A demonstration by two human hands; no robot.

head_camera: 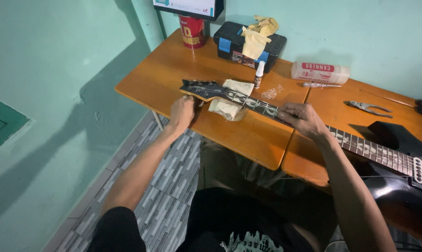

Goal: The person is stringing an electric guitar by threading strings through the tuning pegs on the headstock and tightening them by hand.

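Orange table (155,79): pliers (369,108), small bottle (259,74) beside guitar neck (267,109).

A red cup (192,31) under a screen (187,8), a small white bottle (259,74), a white red-labelled tube (320,73) lying beyond.

So there's one black electric guitar (388,154), two orange counters (164,74), one pair of pliers (369,108), one red cup (192,31), one black toolbox (234,44).
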